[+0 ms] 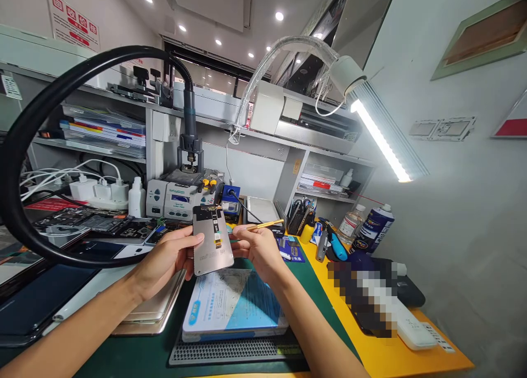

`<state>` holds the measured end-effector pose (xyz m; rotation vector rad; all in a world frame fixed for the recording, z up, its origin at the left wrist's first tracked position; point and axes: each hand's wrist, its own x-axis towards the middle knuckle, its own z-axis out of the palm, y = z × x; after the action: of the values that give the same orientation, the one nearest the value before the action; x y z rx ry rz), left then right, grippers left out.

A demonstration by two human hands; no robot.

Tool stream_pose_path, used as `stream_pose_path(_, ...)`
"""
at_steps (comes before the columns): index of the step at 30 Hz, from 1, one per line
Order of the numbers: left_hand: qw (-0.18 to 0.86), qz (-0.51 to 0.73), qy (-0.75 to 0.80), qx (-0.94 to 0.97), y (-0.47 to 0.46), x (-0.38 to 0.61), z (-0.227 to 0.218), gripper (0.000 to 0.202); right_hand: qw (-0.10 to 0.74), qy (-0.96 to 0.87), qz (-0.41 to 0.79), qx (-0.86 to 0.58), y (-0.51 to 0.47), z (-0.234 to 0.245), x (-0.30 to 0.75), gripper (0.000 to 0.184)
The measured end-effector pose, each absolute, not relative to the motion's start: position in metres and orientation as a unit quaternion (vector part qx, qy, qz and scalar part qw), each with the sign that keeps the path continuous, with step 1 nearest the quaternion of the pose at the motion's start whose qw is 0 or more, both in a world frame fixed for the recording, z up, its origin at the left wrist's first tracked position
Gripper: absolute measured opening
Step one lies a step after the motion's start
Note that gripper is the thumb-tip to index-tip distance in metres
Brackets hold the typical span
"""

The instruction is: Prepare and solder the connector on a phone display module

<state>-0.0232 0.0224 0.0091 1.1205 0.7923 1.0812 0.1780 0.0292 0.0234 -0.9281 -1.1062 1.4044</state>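
My left hand point(167, 260) is closed on a silver phone screen panel point(211, 240), holding it upright by its left edge with its back side and a small flex cable toward me. My right hand point(257, 250) touches the panel's right edge and pinches gold tweezers point(263, 224), whose tips point at the panel near its upper right. Both hands hover above a blue and white work mat point(234, 306) lying on a green bench mat point(164, 345).
A soldering station point(175, 196) with a black hose point(49, 103) stands behind. Phone parts point(90, 224) lie at left, a gold phone point(152, 312) under my left wrist. Bottles point(373, 227), a tool cup point(298, 216) and a yellow mat point(370, 345) are at right, a lamp point(379, 139) overhead.
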Motion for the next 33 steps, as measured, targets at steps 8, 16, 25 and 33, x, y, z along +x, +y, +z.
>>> stream_pose_path(8,0.644,0.476,0.344,0.491,0.0214,-0.0234,0.0103,0.037,0.536,-0.460,0.591,-0.390,0.0296,0.0229,0.1788,0.028)
stream_pose_path(16,0.647,0.474,0.339,0.491,0.0224,-0.0234,0.0083,0.025,0.534,-0.462,0.591,-0.391,0.0292,0.0227,0.1786,0.027)
stream_pose_path(25,0.648,0.474,0.336,0.493,0.0234,-0.0243,0.0070,0.021,0.532,-0.464,0.591,-0.390,0.0294,0.0241,0.1793,0.028)
stream_pose_path(33,0.644,0.469,0.333,0.504,0.0228,-0.0248,0.0074,0.027,0.530,-0.466,0.590,-0.392,0.0289,0.0234,0.1792,0.027)
